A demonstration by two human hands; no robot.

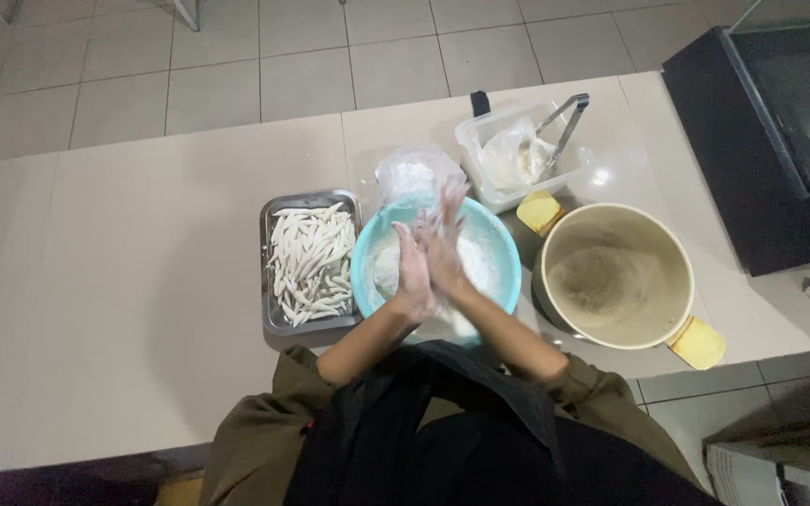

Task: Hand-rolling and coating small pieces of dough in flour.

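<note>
Head view: left hand (413,270) & right hand (442,245) are pressing flat together, palms touching, fingers straight, gripping nothing, both dusted w/ flour. They're hovering over the round light-blue plastic bowl of white flour (502,245) at table centre. Rectangular steel tray of pale floured strips (278,315) is sitting just left of it; big cream pot w/ yellow handles (616,276) just right.
</note>
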